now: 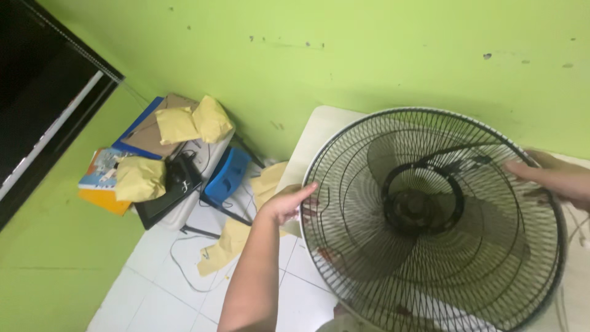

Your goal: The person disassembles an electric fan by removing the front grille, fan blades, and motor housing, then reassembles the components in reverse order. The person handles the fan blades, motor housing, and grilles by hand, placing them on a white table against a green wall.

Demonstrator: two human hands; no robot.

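Observation:
A round black wire fan guard (430,221) fills the right half of the view, with the dark fan blades and hub (423,209) visible through it. My left hand (287,203) grips the guard's left rim, fingers curled over the wires. At the right rim my right hand (553,178) holds the guard from the other side. The fan lies over a white table top (319,132).
On the white tiled floor (166,270) at the left stands a pile: a blue plastic stool (226,175), a black box (166,190), books, crumpled yellow paper bags (193,122) and a loose cable. Green walls enclose the corner; a dark window frame runs along the left.

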